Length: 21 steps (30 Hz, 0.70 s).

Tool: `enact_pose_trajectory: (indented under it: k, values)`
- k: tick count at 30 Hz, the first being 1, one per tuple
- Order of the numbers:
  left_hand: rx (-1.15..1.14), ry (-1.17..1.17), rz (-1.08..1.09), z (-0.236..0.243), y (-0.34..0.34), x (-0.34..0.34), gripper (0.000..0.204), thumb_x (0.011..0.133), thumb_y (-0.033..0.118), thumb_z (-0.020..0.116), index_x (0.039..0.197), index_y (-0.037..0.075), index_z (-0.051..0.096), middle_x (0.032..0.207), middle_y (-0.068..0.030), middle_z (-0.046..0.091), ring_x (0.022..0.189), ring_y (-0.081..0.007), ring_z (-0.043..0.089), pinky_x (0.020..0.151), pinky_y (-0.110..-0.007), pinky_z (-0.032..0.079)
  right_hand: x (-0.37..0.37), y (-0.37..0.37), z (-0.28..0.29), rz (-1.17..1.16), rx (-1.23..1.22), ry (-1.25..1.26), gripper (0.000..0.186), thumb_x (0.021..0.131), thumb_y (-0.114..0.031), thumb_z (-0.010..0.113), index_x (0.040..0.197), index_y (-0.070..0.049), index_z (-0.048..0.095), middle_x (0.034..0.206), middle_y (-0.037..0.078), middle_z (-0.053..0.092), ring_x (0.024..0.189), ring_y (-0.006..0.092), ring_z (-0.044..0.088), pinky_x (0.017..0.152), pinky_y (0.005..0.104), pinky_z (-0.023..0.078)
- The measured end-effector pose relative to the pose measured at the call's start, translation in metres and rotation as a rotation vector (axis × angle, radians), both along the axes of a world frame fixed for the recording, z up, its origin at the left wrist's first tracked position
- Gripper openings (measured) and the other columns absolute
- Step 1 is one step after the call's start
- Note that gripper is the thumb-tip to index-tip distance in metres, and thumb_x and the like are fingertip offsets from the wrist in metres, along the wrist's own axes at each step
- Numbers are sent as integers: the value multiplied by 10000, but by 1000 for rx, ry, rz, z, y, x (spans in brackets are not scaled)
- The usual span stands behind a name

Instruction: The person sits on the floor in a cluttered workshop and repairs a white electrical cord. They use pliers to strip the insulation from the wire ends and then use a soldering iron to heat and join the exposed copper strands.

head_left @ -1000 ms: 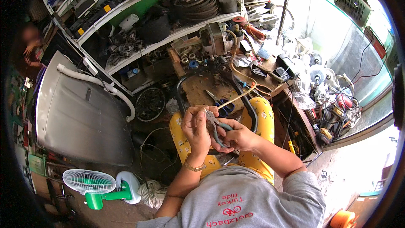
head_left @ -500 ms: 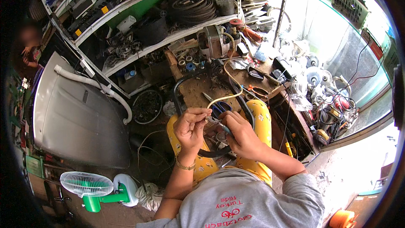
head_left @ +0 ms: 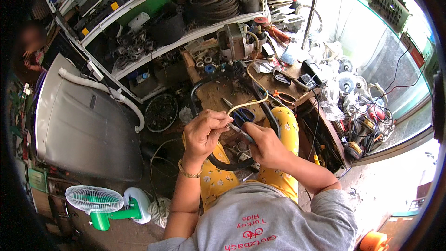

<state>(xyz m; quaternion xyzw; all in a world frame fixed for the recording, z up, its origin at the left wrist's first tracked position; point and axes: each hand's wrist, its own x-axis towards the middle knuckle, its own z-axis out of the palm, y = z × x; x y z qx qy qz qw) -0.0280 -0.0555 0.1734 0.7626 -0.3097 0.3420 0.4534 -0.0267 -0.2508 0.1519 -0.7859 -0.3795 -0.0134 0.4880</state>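
Observation:
Thumb and fingers of my left hand [head_left: 206,132] pinch the end of a pale yellow cable [head_left: 251,104]. That cable curves back to an electric motor [head_left: 231,42] on the wooden bench. My right hand [head_left: 268,146] is wrapped round a pair of pliers [head_left: 240,131], whose slim grey jaws point at my left fingertips. Whether the jaws touch the cable end is too small to tell. Just beyond my hands lie blue-handled scissors [head_left: 242,115]. A black tubular frame [head_left: 193,96] loops around the space below them.
An orange-handled hand tool [head_left: 284,96] rests farther right on the bench. Machine parts and tangled wires [head_left: 367,111] crowd the right side. Shelves [head_left: 167,45] stand behind, a grey panel [head_left: 93,125] and a green fan [head_left: 100,218] to the left. Another person sits at the far left.
My left hand has shifted slightly left and up. The pliers' jaws have drawn slightly away from my left fingers, and more of their length shows. Both grips stay closed.

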Motion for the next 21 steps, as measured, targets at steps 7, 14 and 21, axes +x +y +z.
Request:
enact_pose_trajectory:
  k: [7,14,21]
  values:
    - [-114,265,234,-9,-17,-18,262,880,214,664,908,7,506,730,-29,487,595,-70,472,541,-206,409,1,10,-3,-123,95,-20,235,639,124,474,846,19,438,715,210,516,718,442,540,612,427,431]
    - [-326,271,171,-24,-36,-18,68,982,109,409,984,51,375,779,-25,444,513,-50,389,500,-196,375,1,10,-5,118,229,260,176,714,102,450,845,-12,427,704,153,512,600,293,551,526,375,417]
    - [-184,225,222,-18,-37,-22,135,966,61,406,1089,44,354,1000,-80,438,787,-80,456,689,-204,410,3,3,0,475,538,1189,83,838,-10,423,840,-92,416,708,75,532,515,100,421,389,209,301]
